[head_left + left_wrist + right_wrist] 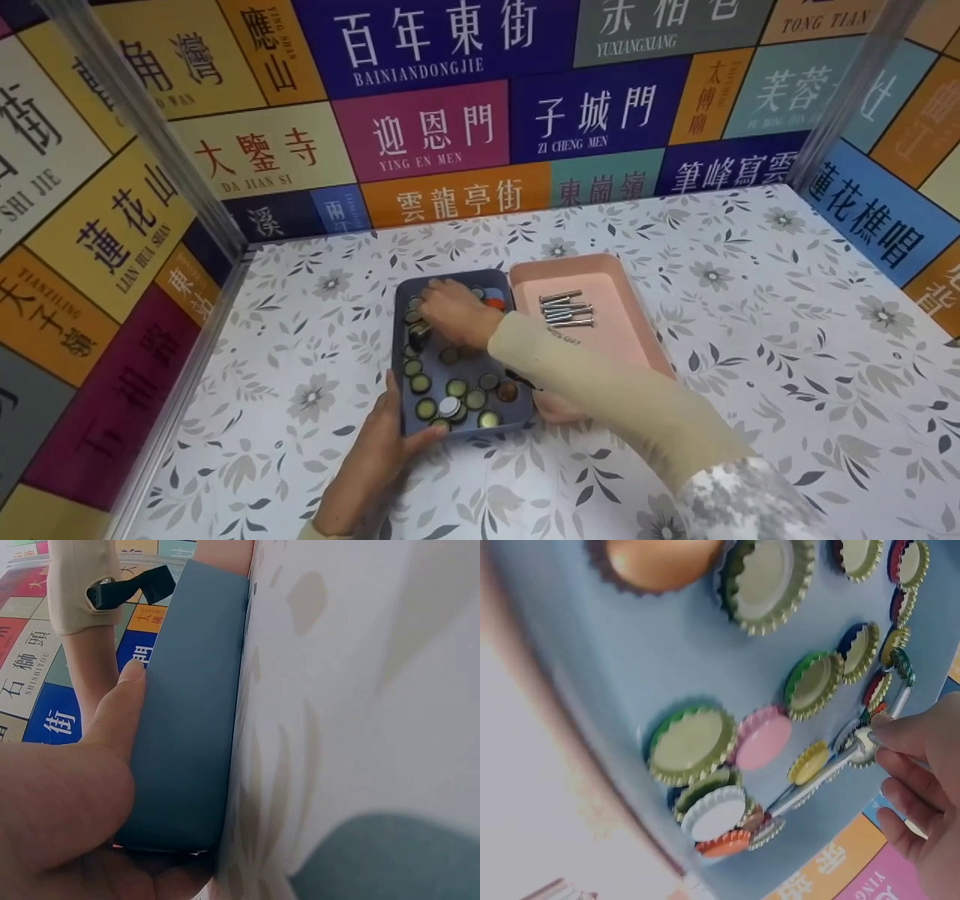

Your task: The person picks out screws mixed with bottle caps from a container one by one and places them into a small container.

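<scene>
A blue-grey tray (517,411) holds many metal bottle caps (810,686), several with their pale insides up, others showing pink, yellow, white or orange tops. My left hand (379,442) holds the tray's near left corner, its thumb (120,709) along the near rim and its other fingers at the side wall. Inside the far left part of the tray is my right hand (457,311). In the right wrist view, thumb and forefinger pinch the round head of a long silver bolt (817,780), whose shaft slants down among the caps. Another silver shaft (902,699) shows beyond the fingers.
A pink tray (607,281) stands against the blue-grey one on the right, with several silver bolts (566,311) lying side by side in it. My right forearm crosses over it. Walls with printed signs (442,124) border the flower-patterned tabletop (315,397).
</scene>
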The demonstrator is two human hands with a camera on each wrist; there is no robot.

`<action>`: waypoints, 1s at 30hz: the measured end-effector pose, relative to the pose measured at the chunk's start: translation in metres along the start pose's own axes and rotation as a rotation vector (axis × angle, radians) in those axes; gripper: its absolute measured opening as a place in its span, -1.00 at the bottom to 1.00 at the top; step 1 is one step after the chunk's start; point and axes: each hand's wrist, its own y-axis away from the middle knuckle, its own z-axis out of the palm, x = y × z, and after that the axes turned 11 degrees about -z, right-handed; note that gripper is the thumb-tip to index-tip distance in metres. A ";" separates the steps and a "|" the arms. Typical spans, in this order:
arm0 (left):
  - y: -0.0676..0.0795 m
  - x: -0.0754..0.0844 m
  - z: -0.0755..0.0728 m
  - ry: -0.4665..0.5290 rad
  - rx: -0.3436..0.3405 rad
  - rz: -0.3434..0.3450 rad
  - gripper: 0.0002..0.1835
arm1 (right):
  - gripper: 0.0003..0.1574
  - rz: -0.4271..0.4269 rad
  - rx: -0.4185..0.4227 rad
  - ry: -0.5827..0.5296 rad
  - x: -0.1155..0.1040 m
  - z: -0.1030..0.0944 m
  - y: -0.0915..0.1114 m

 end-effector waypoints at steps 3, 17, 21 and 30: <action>0.000 -0.001 0.001 0.013 0.002 0.016 0.29 | -0.82 -0.008 0.007 0.002 0.003 -0.002 0.004; 0.001 0.001 0.001 0.011 0.003 0.042 0.29 | -0.77 -0.045 -0.005 0.002 0.012 -0.019 0.034; 0.002 0.001 0.000 0.002 0.014 0.048 0.29 | -0.64 -0.060 0.012 -0.011 0.016 -0.027 0.052; 0.001 0.001 0.003 0.026 -0.008 -0.004 0.30 | -0.96 -0.052 0.068 -0.101 0.029 -0.022 0.086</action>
